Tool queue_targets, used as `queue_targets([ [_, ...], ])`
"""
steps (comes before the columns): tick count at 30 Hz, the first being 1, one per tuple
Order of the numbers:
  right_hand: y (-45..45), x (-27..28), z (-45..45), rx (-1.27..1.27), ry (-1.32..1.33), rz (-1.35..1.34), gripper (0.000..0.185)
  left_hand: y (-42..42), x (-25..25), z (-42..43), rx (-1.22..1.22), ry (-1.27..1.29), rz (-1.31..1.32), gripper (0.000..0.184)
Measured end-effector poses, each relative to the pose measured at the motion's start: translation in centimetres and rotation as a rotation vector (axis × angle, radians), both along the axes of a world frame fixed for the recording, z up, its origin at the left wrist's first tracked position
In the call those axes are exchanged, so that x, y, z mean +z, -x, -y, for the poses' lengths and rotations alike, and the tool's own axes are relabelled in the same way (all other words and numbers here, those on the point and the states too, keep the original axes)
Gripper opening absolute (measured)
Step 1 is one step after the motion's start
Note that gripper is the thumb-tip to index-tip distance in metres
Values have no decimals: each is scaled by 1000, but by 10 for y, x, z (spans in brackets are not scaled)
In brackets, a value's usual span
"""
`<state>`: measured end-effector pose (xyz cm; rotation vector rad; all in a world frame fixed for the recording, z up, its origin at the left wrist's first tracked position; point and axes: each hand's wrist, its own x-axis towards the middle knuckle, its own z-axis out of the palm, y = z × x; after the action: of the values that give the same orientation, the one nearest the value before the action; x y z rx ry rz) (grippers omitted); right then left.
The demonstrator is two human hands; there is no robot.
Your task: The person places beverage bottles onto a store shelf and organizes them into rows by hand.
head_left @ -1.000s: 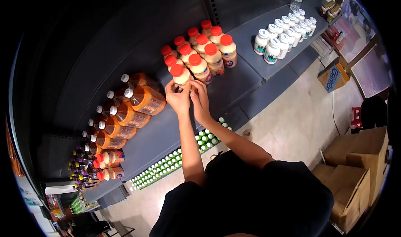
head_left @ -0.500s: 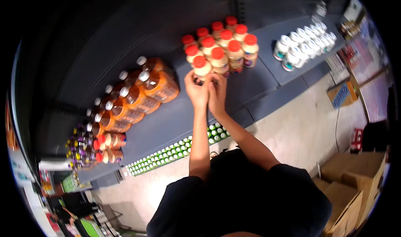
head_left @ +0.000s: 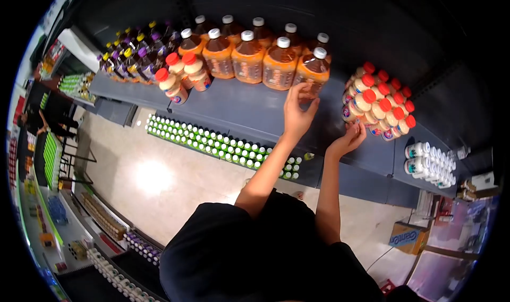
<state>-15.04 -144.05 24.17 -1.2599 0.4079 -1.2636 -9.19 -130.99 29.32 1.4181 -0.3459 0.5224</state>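
On the shelf, my left hand point(head_left: 299, 113) is at the front of the rightmost large orange bottle point(head_left: 313, 70), fingers apart and curved, with nothing held. My right hand point(head_left: 348, 139) is beside the front of a cluster of red-capped cream bottles point(head_left: 363, 101), its fingertips near or on the lower part of a front bottle; the fingers are bent and hold nothing that I can make out. A gap of grey shelf point(head_left: 234, 102) separates the two hands. Three more red-capped bottles point(head_left: 172, 86) stand at the left, in front of the orange ones.
Dark bottles with yellow and purple caps point(head_left: 127, 63) stand at the far left. White bottles point(head_left: 419, 166) are at the right. Green bottles with white caps point(head_left: 212, 143) line a lower level. A cardboard box point(head_left: 409, 238) lies on the floor. Another person point(head_left: 45, 121) is at the far left.
The view has swung left. My left hand has left the red-capped bottles and moved to the orange bottle. My right hand remains by the red-capped cluster, now apart from my left.
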Motion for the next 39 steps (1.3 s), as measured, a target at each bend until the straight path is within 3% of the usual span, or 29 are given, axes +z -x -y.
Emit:
queue_targets([
  [7,-13,24,-87,227,-68,81,29,-12,-8,-103,249,126,-67,45],
  [16,-46,15,-210,543,-53,57,20,-23,-12,-242,496,191,-77,43],
  [19,-52,14,-246,668,-48,19,19,-31,-17,-288,781,7,-14,51],
  [22,-55,17,-276,746,-46,-45,16,-39,-10,-319,846,2,-36,66],
  [24,-56,24,-292,768,-28,-51,15,-51,-15,-337,784,-52,-76,78],
  [28,-57,33,-304,797,-46,-111,14,-71,-19,-345,568,10,-18,79],
  [33,-65,29,-304,844,-58,-21,14,-78,-23,-354,595,-30,-10,69],
  [39,-58,25,-293,788,-80,-21,13,-55,-17,-345,592,29,-31,69],
])
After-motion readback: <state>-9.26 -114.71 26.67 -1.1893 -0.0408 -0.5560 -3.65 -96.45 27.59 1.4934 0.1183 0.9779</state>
